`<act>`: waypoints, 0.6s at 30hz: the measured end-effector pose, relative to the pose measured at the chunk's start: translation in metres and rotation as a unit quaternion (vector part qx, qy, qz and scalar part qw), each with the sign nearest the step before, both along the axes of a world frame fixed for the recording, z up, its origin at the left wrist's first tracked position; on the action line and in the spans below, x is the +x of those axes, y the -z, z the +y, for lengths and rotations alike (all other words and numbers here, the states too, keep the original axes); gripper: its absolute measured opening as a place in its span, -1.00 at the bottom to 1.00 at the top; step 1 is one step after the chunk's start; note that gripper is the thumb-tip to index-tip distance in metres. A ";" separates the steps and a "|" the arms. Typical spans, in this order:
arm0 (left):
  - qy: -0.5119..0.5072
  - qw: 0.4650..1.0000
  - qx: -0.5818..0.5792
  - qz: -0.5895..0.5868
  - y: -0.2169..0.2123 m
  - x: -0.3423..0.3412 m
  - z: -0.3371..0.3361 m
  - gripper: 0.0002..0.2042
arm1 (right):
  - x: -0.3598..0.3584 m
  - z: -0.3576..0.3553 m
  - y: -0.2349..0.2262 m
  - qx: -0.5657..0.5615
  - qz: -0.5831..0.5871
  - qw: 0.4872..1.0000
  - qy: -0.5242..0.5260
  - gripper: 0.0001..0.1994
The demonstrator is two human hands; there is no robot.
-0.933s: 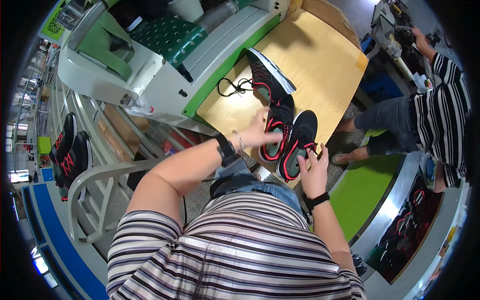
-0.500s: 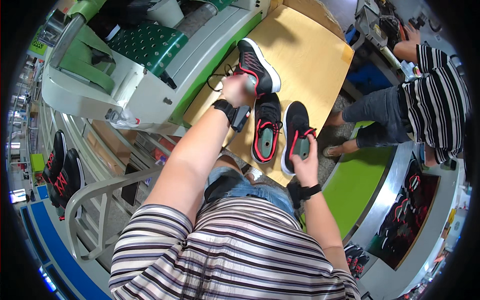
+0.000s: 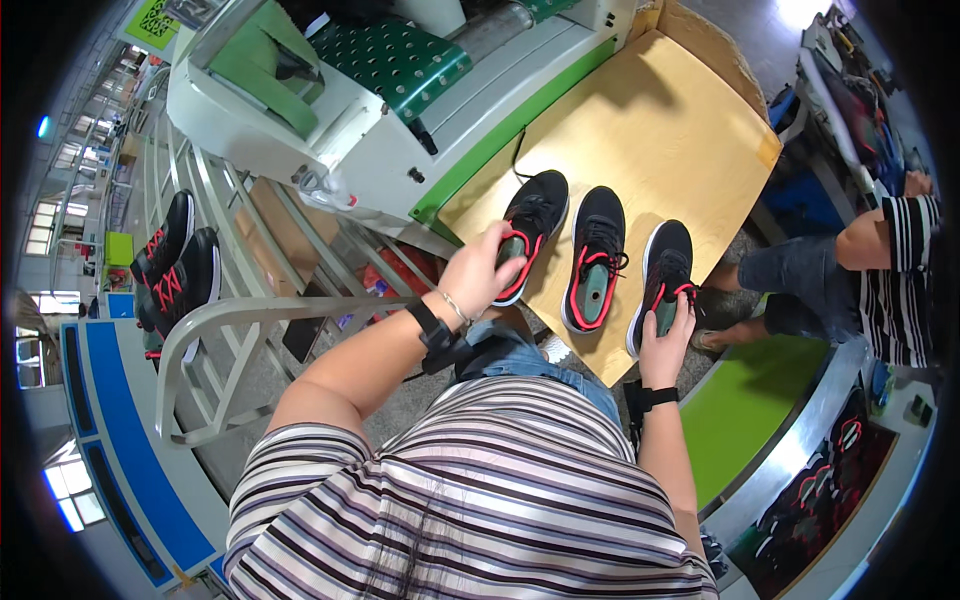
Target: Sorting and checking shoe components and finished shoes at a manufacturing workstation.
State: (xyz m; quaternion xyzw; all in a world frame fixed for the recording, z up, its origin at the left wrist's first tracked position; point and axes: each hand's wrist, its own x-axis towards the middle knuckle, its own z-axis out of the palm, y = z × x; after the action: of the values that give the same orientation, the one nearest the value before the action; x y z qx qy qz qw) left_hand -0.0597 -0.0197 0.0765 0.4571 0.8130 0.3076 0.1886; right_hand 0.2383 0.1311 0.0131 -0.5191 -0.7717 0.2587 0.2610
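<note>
The left hand (image 3: pixel 480 275) is closed around the heel of a black sneaker with red trim (image 3: pixel 530 225), at the near left edge of the wooden desk (image 3: pixel 660 130). The right hand (image 3: pixel 665 335) grips the heel of a matching right-side sneaker (image 3: pixel 665 270) at the desk's near edge. A third sneaker (image 3: pixel 595 255) lies between them, untouched. Beyond the desk's left edge stands a white and green machine (image 3: pixel 380 110). Another person's arm (image 3: pixel 880 235) shows past the right edge.

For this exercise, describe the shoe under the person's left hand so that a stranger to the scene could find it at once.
Find the tan wooden table beside the white and green machine. Three black shoes with red trim lie in a row near its front edge. The wanted shoe is the leftmost, nearest the machine, the only one gripped by the left hand.
</note>
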 end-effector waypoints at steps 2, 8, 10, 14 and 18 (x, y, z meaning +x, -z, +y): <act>-0.078 0.992 -0.035 -0.095 -0.008 -0.022 0.016 -0.54 | 0.001 0.000 0.001 0.012 -0.014 1.000 0.005 -0.37; 0.006 1.000 -0.025 0.006 0.015 -0.054 0.096 -0.49 | 0.001 0.001 -0.001 0.035 -0.029 0.999 0.009 -0.37; 0.087 0.988 -0.075 0.103 0.013 -0.036 0.110 -0.50 | 0.000 0.002 -0.001 0.042 -0.032 0.999 0.005 -0.36; 0.131 0.982 -0.043 0.129 0.028 -0.036 0.107 -0.68 | 0.000 -0.001 -0.002 0.040 -0.042 0.998 0.015 -0.36; 0.142 0.987 0.024 0.065 -0.003 -0.046 0.039 -0.83 | -0.001 -0.001 0.002 0.058 -0.029 0.998 0.018 -0.37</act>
State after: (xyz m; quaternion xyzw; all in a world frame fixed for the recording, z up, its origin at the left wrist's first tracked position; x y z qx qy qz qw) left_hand -0.1058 0.0192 0.0799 0.5914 0.7426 0.2668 0.1663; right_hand 0.2373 0.1305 0.0108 -0.5242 -0.7830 0.1938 0.2729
